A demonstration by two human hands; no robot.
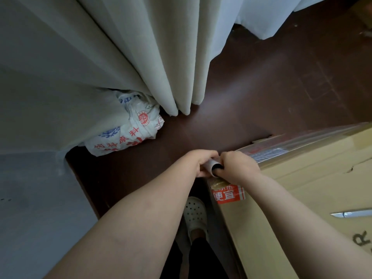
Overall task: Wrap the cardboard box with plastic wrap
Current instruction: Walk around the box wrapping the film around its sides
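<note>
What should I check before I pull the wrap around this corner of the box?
1. Grip on the roll: left hand and right hand both hold it, ok.
2. Wrap lies along the far edge of the box: ok.
3. Wrap remaining on the roll: cannot tell, the hands cover it.
4. Floor around the corner: the bag lies apart, by the curtain, ok.
5. Metal tool at hand on the box: ok.
</note>
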